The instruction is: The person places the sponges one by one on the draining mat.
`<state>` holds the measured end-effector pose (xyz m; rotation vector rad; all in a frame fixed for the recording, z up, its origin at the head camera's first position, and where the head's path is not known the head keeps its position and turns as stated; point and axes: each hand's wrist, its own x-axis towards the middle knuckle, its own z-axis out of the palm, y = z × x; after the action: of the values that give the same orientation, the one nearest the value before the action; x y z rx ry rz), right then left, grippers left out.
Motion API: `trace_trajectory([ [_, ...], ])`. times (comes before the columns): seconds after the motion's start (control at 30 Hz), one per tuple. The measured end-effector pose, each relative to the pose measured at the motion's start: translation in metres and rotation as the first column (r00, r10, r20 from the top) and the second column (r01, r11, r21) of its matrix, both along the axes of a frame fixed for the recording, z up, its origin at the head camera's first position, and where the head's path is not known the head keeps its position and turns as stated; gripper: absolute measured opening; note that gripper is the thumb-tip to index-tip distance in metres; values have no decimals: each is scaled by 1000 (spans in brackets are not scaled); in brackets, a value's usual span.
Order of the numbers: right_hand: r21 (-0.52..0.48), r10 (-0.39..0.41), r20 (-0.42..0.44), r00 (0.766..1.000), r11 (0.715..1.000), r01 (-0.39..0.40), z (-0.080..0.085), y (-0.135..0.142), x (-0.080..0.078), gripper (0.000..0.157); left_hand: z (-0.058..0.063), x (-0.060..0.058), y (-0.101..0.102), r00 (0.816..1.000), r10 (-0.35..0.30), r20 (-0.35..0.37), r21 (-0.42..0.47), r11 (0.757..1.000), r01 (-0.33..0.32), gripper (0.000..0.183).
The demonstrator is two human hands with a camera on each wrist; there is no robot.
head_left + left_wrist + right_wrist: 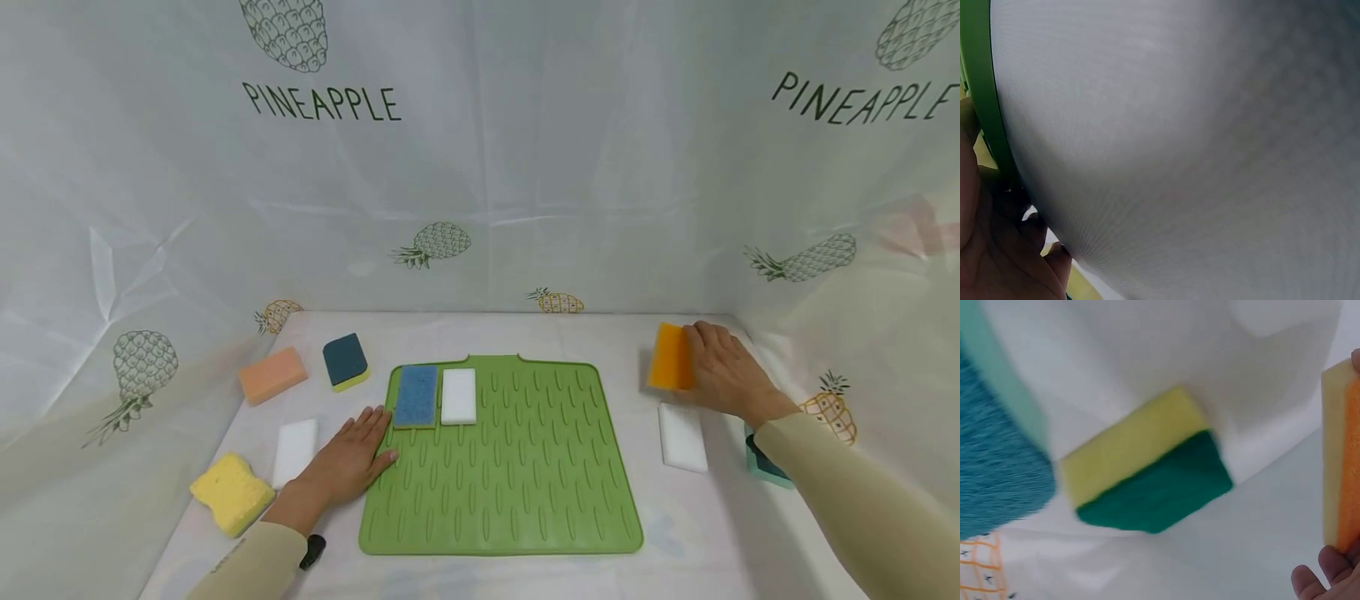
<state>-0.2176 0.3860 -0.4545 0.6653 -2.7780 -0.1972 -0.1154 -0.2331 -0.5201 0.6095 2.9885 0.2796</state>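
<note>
My right hand (723,371) holds an orange scouring sponge (670,357) tilted up on edge at the back right of the table. In the right wrist view, fingertips and thumb pinch this sponge (1349,456) by its ends, its pale side toward the camera. My left hand (347,457) rests with straight fingers on the left edge of a green ribbed mat (510,467). On the mat's upper left lie a blue sponge (416,397) and a white sponge (458,397), side by side. The left wrist view is mostly filled by the blurred pale table surface.
Left of the mat lie a pink sponge (273,376), a dark-topped yellow sponge (345,362), a white block (296,452) and a yellow sponge (232,493). Another white block (682,437) and a teal sponge (767,467) lie right. A green-and-yellow sponge (1147,459) shows by the right wrist.
</note>
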Motion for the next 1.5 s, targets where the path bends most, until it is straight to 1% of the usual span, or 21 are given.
trace_trajectory([
  [0.2,-8,15,-2,1000,1000,-15,4,-23,-5,104,1,0,0,1000,1,-1,2,1000,-1,71],
  [0.47,46,33,-30,999,998,-31,9,-53,-8,103,2,0,0,1000,1,-3,9,1000,-1,71],
  [0.73,26,81,-53,995,997,-79,9,-81,-8,96,3,0,1,1000,1,-1,12,1000,-1,70],
  [0.8,31,86,-41,995,996,-85,8,-88,-8,96,4,0,1,1000,-2,-10,14,1000,3,70],
  [0.97,34,94,22,995,995,-94,8,-107,-5,103,3,1,1,1000,-4,-12,13,1000,4,70],
  [1.2,33,103,114,988,994,-107,6,-136,-5,107,2,0,1,1000,-3,-7,12,1000,3,70],
  [1.3,31,126,121,985,991,-130,2,-150,-6,108,2,0,1,1000,-3,-8,11,1000,3,70],
  [1.5,-5,185,121,975,983,-186,-4,-179,-7,105,2,0,0,1000,-3,-7,15,1000,3,70],
])
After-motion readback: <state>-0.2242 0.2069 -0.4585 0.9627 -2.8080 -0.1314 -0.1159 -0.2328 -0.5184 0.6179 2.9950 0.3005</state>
